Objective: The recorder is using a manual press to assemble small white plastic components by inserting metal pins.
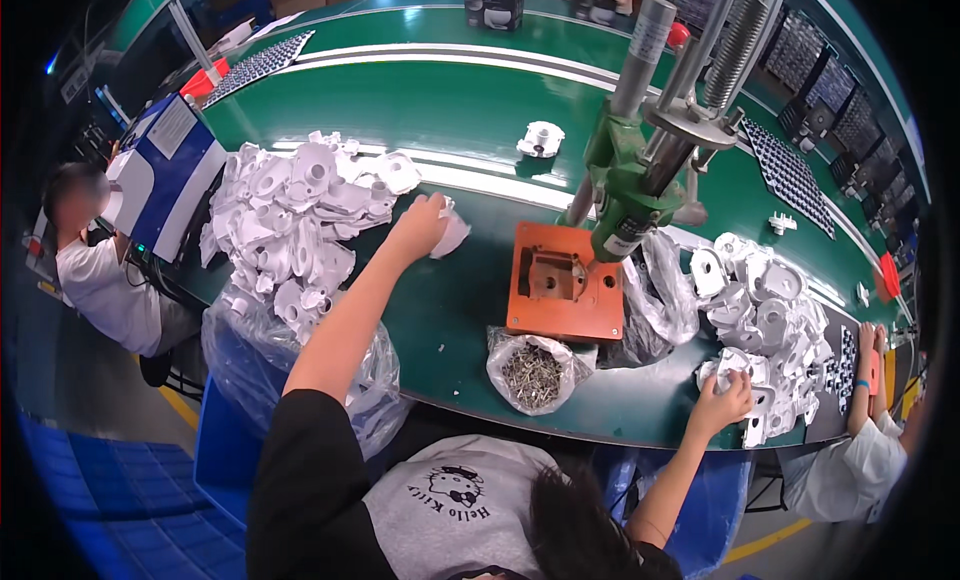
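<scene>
Over the bench (430, 325), left of the press (628, 202), the left hand (420, 230) pinched a white part (454, 238) in its fingers, while near the front edge the right hand (721, 406), grip hard to tell, touched the right pile (782, 280), probably set opposite the left pile (290, 195) for easy reach.

Dark lettering (463, 513) on the grey shirt (450, 540)

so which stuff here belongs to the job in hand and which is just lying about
Job in hand, it seems:
white part in the left hand
right pile of white parts, right hand at it
left pile of white parts
probably the green press and metal pins

Apparently just lying about:
far black box
dotted tray on the right
</scene>
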`<act>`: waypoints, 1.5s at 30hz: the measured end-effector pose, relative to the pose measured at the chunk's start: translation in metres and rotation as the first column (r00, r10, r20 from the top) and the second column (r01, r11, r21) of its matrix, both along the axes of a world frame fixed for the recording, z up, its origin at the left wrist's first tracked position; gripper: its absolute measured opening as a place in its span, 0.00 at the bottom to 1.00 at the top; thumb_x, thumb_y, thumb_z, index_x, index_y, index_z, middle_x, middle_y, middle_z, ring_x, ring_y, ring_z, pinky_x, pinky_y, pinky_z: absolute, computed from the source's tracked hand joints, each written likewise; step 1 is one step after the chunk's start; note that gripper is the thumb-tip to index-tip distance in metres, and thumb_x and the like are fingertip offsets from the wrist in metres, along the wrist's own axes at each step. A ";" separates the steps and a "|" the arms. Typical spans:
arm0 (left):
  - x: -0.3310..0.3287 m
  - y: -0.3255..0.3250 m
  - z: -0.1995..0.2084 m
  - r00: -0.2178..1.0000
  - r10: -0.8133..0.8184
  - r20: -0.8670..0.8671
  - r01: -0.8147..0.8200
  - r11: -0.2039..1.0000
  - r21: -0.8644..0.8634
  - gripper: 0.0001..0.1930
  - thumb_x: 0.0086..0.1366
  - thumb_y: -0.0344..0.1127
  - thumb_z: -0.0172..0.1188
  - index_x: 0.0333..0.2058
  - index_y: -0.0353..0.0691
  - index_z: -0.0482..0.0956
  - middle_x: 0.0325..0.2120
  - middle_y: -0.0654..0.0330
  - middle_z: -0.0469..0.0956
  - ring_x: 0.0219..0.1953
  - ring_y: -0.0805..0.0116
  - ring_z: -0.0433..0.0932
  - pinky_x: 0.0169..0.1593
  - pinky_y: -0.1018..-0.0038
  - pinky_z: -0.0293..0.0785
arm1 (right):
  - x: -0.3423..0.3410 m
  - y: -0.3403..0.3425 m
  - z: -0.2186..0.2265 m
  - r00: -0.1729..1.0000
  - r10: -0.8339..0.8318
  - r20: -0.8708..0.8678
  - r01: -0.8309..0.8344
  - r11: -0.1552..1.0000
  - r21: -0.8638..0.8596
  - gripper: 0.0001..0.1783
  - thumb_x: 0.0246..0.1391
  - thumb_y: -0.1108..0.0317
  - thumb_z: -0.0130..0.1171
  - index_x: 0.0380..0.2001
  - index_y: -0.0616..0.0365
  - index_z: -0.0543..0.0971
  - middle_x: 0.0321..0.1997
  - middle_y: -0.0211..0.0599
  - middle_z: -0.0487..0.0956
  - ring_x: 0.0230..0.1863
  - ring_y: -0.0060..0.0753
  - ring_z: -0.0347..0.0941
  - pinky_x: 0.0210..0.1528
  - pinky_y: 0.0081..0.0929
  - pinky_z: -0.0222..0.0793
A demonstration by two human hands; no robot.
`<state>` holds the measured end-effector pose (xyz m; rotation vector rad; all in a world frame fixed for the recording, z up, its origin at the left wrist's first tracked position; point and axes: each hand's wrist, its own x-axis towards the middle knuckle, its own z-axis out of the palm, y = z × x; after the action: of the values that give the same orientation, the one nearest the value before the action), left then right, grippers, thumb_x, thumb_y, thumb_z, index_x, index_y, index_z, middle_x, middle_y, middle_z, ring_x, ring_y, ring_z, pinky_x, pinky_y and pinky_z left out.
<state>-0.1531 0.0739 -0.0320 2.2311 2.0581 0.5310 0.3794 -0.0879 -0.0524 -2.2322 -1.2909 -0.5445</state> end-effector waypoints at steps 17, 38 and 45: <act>0.168 -0.157 0.085 -0.162 0.130 0.978 0.376 0.925 -0.060 0.14 0.70 0.35 0.46 0.51 0.38 0.65 0.31 0.61 0.76 0.15 0.74 0.73 0.16 0.79 0.71 | -0.213 -0.019 0.093 -0.011 0.846 -0.532 -0.792 0.318 0.521 0.25 0.49 0.71 0.59 0.52 0.65 0.71 0.58 0.46 0.64 0.57 0.39 0.62 0.58 0.34 0.58; 0.142 -0.171 0.089 0.735 -0.662 0.149 0.623 0.745 0.237 0.24 0.48 0.30 0.63 0.47 0.40 0.74 0.56 0.54 0.66 0.52 0.54 0.67 0.53 0.57 0.61 | -0.191 -0.008 0.076 -0.807 -0.032 -0.590 -0.295 0.887 0.356 0.25 0.65 0.50 0.36 0.52 0.59 0.68 0.40 0.36 0.78 0.34 0.29 0.78 0.24 0.23 0.73; 0.143 -0.141 0.071 0.569 -0.753 0.329 0.651 0.657 0.380 0.16 0.47 0.27 0.64 0.38 0.38 0.76 0.44 0.51 0.76 0.45 0.53 0.76 0.48 0.59 0.71 | -0.160 0.015 0.060 -0.125 0.260 -0.958 -0.706 0.654 0.270 0.17 0.61 0.57 0.49 0.37 0.59 0.78 0.29 0.34 0.79 0.18 0.23 0.72 0.17 0.16 0.64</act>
<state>-0.0100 -0.0672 0.0387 2.4530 0.7713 1.0859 0.2198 -0.0725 0.0078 -1.3073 -1.2273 1.4654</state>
